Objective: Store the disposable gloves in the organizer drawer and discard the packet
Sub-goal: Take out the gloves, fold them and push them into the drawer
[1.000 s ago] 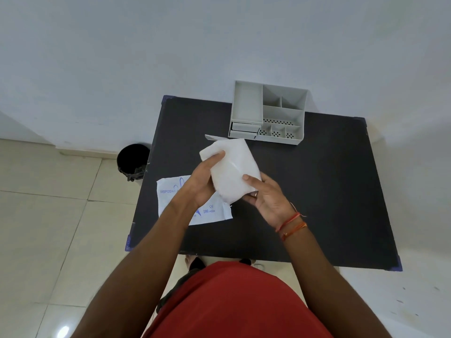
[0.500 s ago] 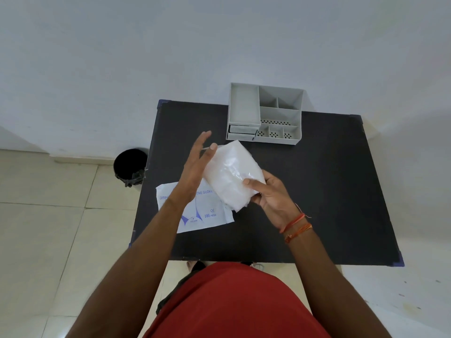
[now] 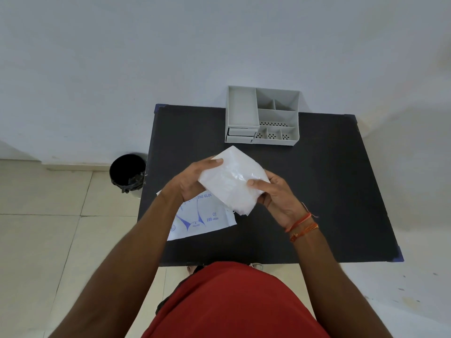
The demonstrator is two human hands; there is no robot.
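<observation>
Both hands, left hand point(image 3: 192, 181) and right hand point(image 3: 275, 191), clasp the glove stack point(image 3: 231, 181) between them above the table. Squeeze it flat first, the organizer drawer point(image 3: 240, 135) beyond your fingertips looks shallow. Empty packet point(image 3: 202, 220) lies under your left wrist.

We saw a black table point(image 3: 329, 191) against the wall, grey organizer point(image 3: 262, 115) at its far edge, printed packet point(image 3: 202, 220) flat near its left-front part.

Red shirt point(image 3: 234, 303), orange wrist threads point(image 3: 302, 226).
</observation>
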